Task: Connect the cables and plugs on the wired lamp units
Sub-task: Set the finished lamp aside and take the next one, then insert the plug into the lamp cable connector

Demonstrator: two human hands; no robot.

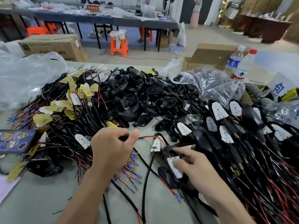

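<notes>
Grey worktable [40, 199] was totally buried in black housings [145, 94] and wire bundles. Left hand [111, 147] pinched a black cable [124, 137] mid-table, its red lead sticking out rightward. Right hand [194, 165] gripped a lamp unit [174, 168] around its white LED board, just beside it.

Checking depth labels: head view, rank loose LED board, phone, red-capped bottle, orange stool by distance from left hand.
From the left hand, which pinches a cable:
1. Loose LED board, just right of it on the table.
2. Phone, left table edge.
3. Red-capped bottle, table's far right.
4. Orange stool, standing well beyond the table.
</notes>
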